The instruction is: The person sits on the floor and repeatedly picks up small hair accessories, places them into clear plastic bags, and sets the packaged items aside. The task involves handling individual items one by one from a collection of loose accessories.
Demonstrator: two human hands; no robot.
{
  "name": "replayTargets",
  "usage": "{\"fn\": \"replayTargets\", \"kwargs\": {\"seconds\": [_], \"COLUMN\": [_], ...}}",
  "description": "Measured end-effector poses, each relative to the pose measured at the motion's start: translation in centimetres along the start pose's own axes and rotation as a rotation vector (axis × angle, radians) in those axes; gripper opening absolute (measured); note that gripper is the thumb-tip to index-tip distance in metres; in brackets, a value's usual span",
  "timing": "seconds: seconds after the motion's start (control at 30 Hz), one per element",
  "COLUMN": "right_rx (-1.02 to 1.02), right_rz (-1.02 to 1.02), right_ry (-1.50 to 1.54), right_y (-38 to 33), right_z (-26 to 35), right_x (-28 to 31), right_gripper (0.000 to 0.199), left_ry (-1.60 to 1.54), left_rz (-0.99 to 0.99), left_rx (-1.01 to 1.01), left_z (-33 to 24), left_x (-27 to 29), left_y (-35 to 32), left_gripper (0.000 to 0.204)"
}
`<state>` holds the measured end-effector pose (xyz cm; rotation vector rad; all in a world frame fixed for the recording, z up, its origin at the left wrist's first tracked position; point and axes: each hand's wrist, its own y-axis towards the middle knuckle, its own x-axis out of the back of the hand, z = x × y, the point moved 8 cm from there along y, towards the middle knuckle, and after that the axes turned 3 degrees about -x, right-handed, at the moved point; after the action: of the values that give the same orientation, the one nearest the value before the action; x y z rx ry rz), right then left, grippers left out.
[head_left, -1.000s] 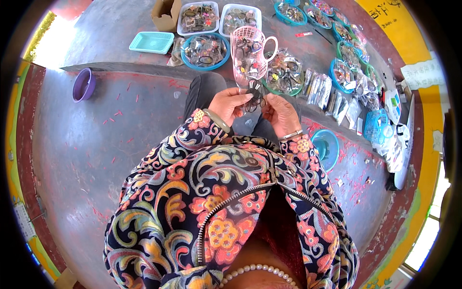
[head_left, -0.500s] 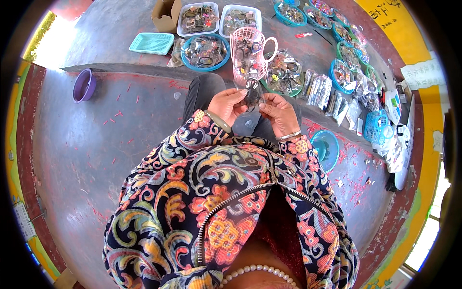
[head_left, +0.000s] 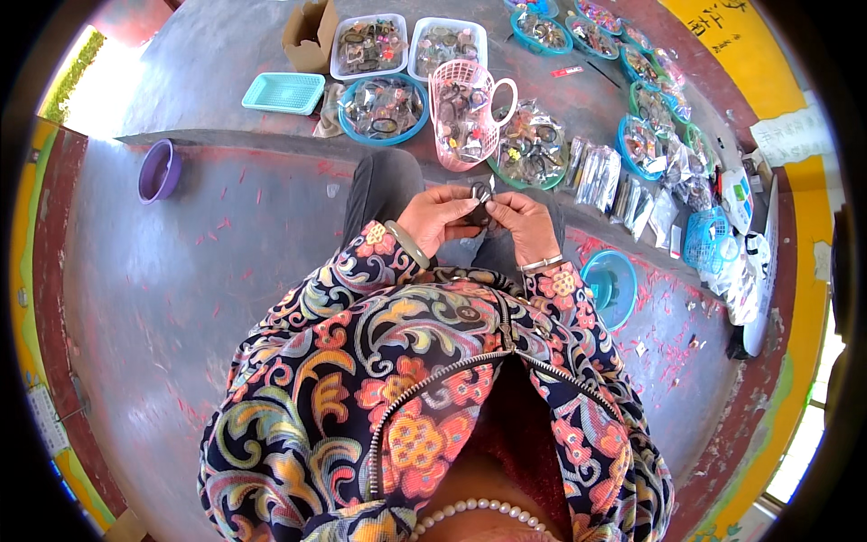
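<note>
A: Main thing, quick. Looks?
B: Black bands (head_left: 480, 193), small dark bunch, thin curved loops, pale glint at the top. Fine detail too small to read.
A: Where?
B: Upper middle of the frame, between the two hands, above the dark trousers (head_left: 384, 185).
A: Count of that?
B: One bunch. Loops inside it, can't tell how many.
A: Other counts?
B: Top of the frame: one cardboard box (head_left: 310, 45), two white tubs, the left tub (head_left: 368, 74) and the right tub (head_left: 482, 50), both filled with small packets. Below them, one turquoise tray (head_left: 283, 93) and one blue basket (head_left: 384, 141) of packets. One pink basket (head_left: 443, 154) with a handle, one green basket (head_left: 542, 186) just beside it. One purple basin (head_left: 160, 172) upper left, one teal basin (head_left: 625, 294) right of centre. Round baskets upper right overlap, no firm count.
A: Hands?
B: Two. Left hand (head_left: 432, 219): fingers curled, thumb and fingertips pinching the bunch from the left. Right hand (head_left: 526, 226): thumb and forefinger closed on its right side. Fingertips nearly meet.
A: Wrists?
B: One bangle (head_left: 408, 244) left, one bracelet (head_left: 541, 264) right.
</note>
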<state>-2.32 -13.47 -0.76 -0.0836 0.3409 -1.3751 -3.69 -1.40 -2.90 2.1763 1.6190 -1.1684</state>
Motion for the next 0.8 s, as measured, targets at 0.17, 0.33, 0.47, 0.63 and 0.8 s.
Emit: {"fn": "replayTargets", "kwargs": {"seconds": [0.17,0.33,0.47,0.63,0.8], "right_rx": [0.000,-0.046,-0.104,-0.025,0.031], "right_rz": [0.053,0.089,0.085,-0.064,-0.163], "right_ry": [-0.072,-0.062,-0.112,-0.240,-0.373], "right_y": [0.0,0.3,0.9,4.3,10.7], "right_z": [-0.1,-0.7,-1.0,-0.7,0.4], "right_x": [-0.6,-0.5,0.4,3.5,5.0], "right_gripper": [0.009,0.008,0.008,0.009,0.012], "left_ry": [0.073,0.091,0.102,0.221,0.382], "left_rz": [-0.065,-0.109,-0.147,-0.139,0.002], "left_rx": [0.077,0.032,0.036,0.051,0.154], "left_z": [0.2,-0.4,0.1,1.5,4.0], "left_x": [0.5,0.9,2.3,4.7,5.8], "left_y": [-0.4,-0.7,-0.9,-0.1,0.4], "left_gripper": [0.023,0.024,0.024,0.024,0.026]}}
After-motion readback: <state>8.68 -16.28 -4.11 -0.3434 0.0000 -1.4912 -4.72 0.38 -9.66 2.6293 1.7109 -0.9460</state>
